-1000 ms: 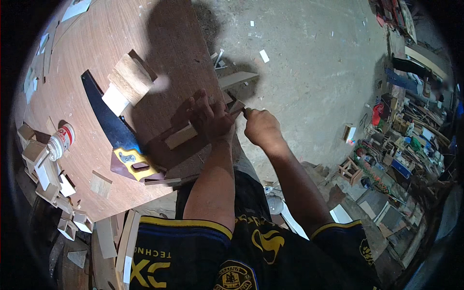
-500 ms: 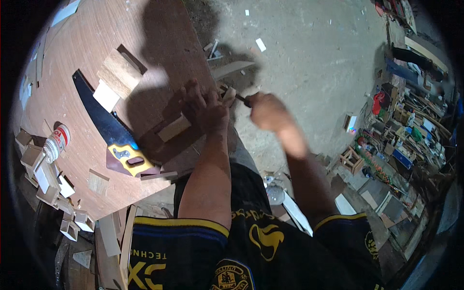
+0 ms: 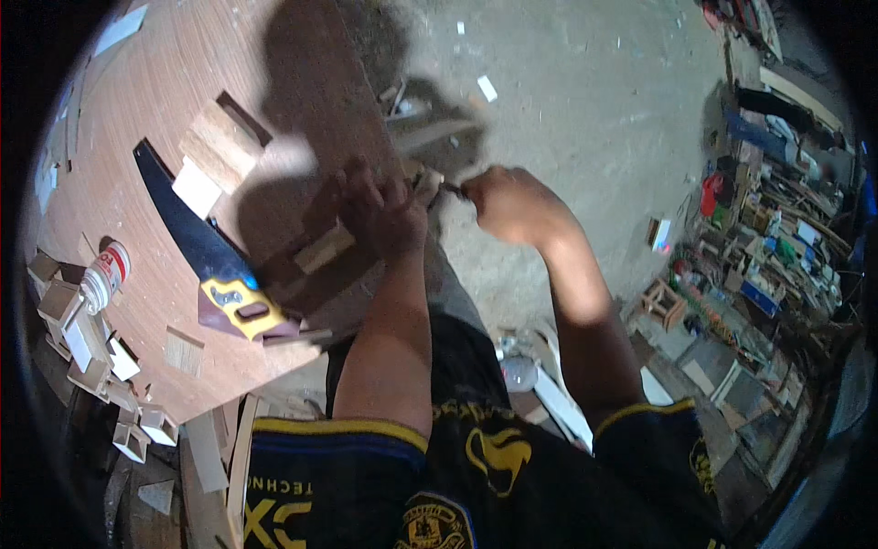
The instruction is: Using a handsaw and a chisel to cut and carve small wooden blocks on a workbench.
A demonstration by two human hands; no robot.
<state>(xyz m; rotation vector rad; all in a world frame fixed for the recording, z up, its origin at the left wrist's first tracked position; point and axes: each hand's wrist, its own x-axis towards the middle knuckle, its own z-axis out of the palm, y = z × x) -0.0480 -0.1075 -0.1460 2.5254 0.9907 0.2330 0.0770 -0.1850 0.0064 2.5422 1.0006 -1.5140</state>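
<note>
Resting at the edge of the desk (image 3: 238,46), the person's left hand (image 3: 387,215) has its fingers partly spread; its grip cannot be told. A short wood piece (image 3: 427,185) shows just beyond it, at that edge. The right hand (image 3: 519,206) is closed around a slim dark tool (image 3: 453,189) pointing at the wood. Left of both hands lies a handsaw (image 3: 183,215), near a wood block (image 3: 219,146).

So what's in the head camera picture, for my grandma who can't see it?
A person's left hand rests on wood at a brown table's edge, while the right hand holds a dark tool close to the wood's end. A yellow-handled saw lies on the table to the left, near a wooden block.
</note>
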